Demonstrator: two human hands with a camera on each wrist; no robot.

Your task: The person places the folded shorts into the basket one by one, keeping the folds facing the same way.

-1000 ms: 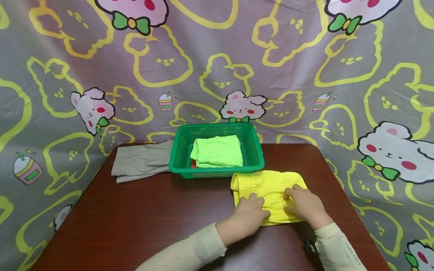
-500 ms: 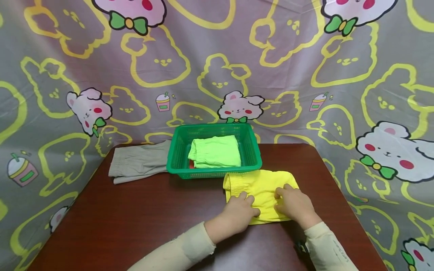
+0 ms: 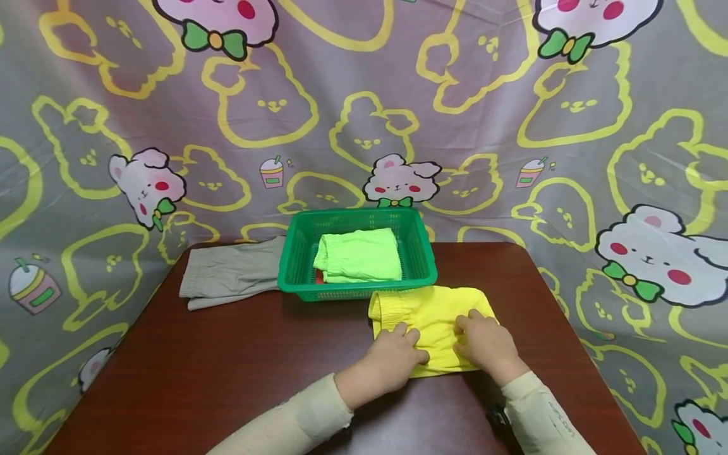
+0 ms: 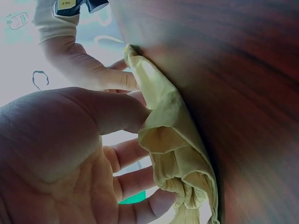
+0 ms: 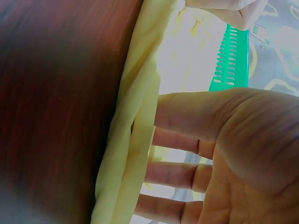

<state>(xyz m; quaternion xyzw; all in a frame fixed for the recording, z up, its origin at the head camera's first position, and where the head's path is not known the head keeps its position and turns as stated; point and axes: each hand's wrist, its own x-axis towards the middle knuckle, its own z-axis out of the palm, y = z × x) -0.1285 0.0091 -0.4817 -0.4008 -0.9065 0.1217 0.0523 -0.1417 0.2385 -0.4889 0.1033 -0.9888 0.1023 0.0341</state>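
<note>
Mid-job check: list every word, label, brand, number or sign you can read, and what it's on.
No text is legible.
Right sleeve: dark writing, too blurred to read.
Black device at that sleeve: yellow label, too small to read.
Curtain: tiny marks beside a printed cup, too small to read.
Yellow garment: no text visible.

A bright yellow garment (image 3: 433, 311) is folded into a flat, roughly rectangular bundle and is spread on the worktop (image 3: 227, 366), just in front of the green basket (image 3: 357, 289). Its gathered, elastic-looking waistband (image 3: 390, 309) is turned toward the left side, where the folded layers are left slightly parted. The upper face is marked by shallow creases. Along the near edge, soft layers are seen stacked one on another. The near left part is touched by the left hand (image 3: 392, 359), the right part by the right hand (image 3: 487, 342).
</note>
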